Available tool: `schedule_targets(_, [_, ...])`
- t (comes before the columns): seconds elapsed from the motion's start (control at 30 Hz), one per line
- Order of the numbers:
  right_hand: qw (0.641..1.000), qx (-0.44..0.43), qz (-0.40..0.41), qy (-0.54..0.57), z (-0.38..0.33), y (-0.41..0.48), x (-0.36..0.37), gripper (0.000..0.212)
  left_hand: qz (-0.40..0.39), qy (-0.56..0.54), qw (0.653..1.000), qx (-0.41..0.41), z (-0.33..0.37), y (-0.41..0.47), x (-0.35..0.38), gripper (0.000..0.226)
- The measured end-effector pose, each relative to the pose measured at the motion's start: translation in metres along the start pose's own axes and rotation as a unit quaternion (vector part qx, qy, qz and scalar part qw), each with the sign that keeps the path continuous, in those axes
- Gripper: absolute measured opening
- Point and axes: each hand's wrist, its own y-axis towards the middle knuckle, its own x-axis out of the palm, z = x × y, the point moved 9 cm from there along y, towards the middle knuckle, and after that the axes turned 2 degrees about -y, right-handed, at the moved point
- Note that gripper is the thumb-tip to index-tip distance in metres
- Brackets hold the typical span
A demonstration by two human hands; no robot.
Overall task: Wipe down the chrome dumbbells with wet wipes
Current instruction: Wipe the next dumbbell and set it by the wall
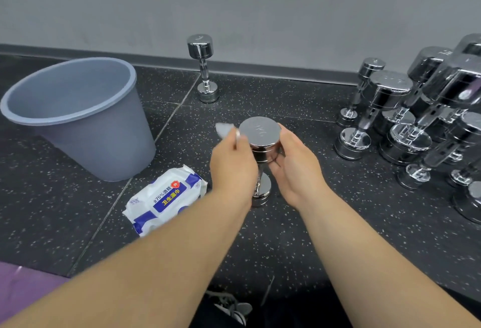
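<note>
dumbbells point(406, 119), chrome, crowd upright at right on speckled black floor point(286, 236). grey bin point(78, 124) stands far left. wipe pack point(166, 197) lies flat just before bin. centre dumbbell point(260, 132) stands on end between hands. lone dumbbell point(204, 67) upright near wall point(260, 2). right hand point(294, 163) cups centre dumbbell's top head, fingers curled round. left hand point(231, 163) pinches wipe point(223, 128) beside that head.

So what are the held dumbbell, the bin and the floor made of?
Dumbbell: metal, mirror-bright chrome; it reflects its surroundings. Bin: probably plastic, matte grey-blue, with a thin moulded rim. Floor: likely rubber tiles, black with pale specks, seams showing.
</note>
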Motion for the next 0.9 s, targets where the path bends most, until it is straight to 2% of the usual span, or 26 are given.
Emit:
schedule_targets(0.1, [1.0,0.008,0.0,-0.001,0.003,-0.001,-0.002,0.033,-0.036,-0.015,0.999,0.027,0.012,0.015,0.0,0.027])
schedule_targets(0.17, [1.0,0.012,0.006,0.011,0.001,-0.002,-0.002,0.032,-0.058,0.056,0.995,0.053,0.014,0.023,-0.002,0.027])
schedule_targets(0.23, [0.999,0.019,0.011,0.031,0.0,-0.002,-0.003,0.031,-0.098,0.095,0.99,0.026,0.006,0.034,0.001,0.025])
schedule_targets(0.33, [0.998,0.03,0.018,0.046,0.001,-0.003,-0.004,0.033,-0.173,0.031,0.98,-0.089,-0.012,0.039,0.013,0.036])
schedule_targets(0.43, [0.999,0.03,0.021,0.038,0.002,-0.003,-0.006,0.027,-0.187,-0.018,0.978,-0.087,-0.003,0.047,0.023,0.034])
schedule_targets(0.5, [0.999,0.02,0.022,0.023,-0.003,0.001,-0.01,0.019,-0.208,-0.026,0.975,-0.075,0.008,0.052,0.033,0.034])
schedule_targets(0.57, [1.0,0.013,0.011,0.014,-0.01,0.009,-0.011,0.019,-0.227,-0.029,0.97,-0.086,0.011,0.055,0.041,0.032])
schedule_targets(0.67, [1.0,0.015,-0.017,0.006,-0.017,0.024,-0.006,0.025,-0.22,-0.067,0.969,-0.095,0.007,0.059,0.039,0.025])
schedule_targets(0.73, [0.999,0.014,-0.021,-0.047,-0.019,0.031,-0.003,0.026,-0.197,-0.096,0.972,-0.087,0.006,0.066,0.029,0.017])
schedule_targets(0.83, [0.993,0.018,0.016,-0.112,-0.013,0.035,-0.01,0.019,-0.167,-0.088,0.978,-0.084,0.001,0.075,0.018,0.014])
schedule_targets(0.9, [0.996,0.039,0.03,-0.08,-0.005,0.037,-0.015,0.02,-0.162,-0.065,0.98,-0.097,-0.003,0.072,0.017,0.012])
